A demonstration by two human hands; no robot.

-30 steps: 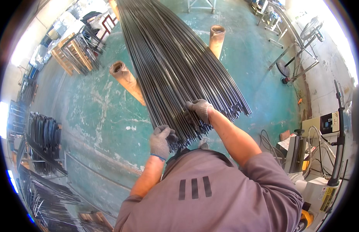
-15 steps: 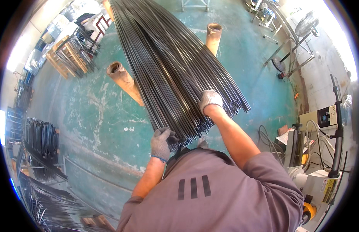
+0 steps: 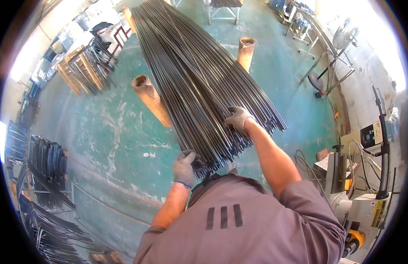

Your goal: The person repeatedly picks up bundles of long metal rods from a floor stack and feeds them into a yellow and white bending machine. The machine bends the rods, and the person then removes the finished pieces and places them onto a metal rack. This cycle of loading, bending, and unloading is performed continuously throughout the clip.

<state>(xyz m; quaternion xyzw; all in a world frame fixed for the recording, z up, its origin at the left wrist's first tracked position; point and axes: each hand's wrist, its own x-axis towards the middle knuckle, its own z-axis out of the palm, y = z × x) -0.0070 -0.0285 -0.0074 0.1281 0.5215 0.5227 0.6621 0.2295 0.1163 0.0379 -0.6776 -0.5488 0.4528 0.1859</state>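
Sorting through the bundle of long steel rods (image 3: 199, 83) lying across two rusty pipes (image 3: 151, 99) on the green floor (image 3: 102, 132), gloved left hand (image 3: 185, 167) clenched on rod ends, right hand (image 3: 238, 119) resting flat atop, likely next needing one rod drawn free

Bright daylight floods in from the upper right and far left, blowing those areas out to white. The green floor (image 3: 116, 127) is evenly lit, with soft shadows. The steel rods (image 3: 190, 75) glint. Fisheye bending curves straight lines toward a black rim; the centre stays sharp.
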